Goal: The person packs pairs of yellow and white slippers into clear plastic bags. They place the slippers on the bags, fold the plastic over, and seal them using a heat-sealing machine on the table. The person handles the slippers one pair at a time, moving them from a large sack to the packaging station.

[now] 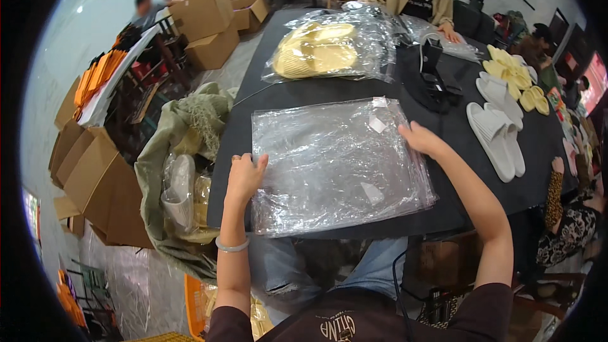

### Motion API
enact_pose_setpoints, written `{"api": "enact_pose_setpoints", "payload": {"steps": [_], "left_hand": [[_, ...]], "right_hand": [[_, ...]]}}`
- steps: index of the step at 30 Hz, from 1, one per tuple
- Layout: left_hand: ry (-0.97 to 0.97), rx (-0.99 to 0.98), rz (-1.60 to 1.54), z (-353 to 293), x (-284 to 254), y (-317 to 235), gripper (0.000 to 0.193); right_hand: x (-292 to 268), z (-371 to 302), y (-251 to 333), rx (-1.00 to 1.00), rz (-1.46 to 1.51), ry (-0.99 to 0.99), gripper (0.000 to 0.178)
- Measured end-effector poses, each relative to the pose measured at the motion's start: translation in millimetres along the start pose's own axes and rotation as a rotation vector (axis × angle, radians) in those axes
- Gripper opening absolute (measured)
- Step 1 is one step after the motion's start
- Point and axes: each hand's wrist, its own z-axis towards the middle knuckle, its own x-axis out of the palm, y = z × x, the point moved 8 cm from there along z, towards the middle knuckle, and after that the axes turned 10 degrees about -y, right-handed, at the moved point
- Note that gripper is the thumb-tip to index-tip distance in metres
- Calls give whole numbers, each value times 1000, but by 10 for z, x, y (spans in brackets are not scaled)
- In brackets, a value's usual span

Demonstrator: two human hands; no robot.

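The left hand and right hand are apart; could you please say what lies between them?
In the head view, clear plastic bags lie between the left hand and the right hand.

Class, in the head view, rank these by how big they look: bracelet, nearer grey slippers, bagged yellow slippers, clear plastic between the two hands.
Largest to smallest, as they look:
1. Clear plastic
2. Bagged yellow slippers, though farther from the camera
3. Nearer grey slippers
4. Bracelet

Left fingers and right fingers touch opposite edges of clear bags on the table. Bagged yellow slippers lie beyond.
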Motion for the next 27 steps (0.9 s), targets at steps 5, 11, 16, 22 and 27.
{"api": "enact_pose_setpoints", "payload": {"steps": [5, 11, 16, 22, 27], "left_hand": [[-1, -24, -3, -3, -34, -89, 60], [-13, -96, -81, -32, 1, 164, 62], [122, -263, -334, -72, 38, 91, 62], [200, -310, -507, -48, 152, 113, 52], [62, -218, -545, -9, 216, 149, 35]], "right_hand": [[-2, -167, -89, 96, 60, -39, 86], [-90, -233, -173, 349, 162, 92, 111], [42, -267, -123, 264, 269, 54, 97], [164, -86, -357, 326, 420, 96, 83], [201, -105, -282, 403, 440, 196, 66]]}}
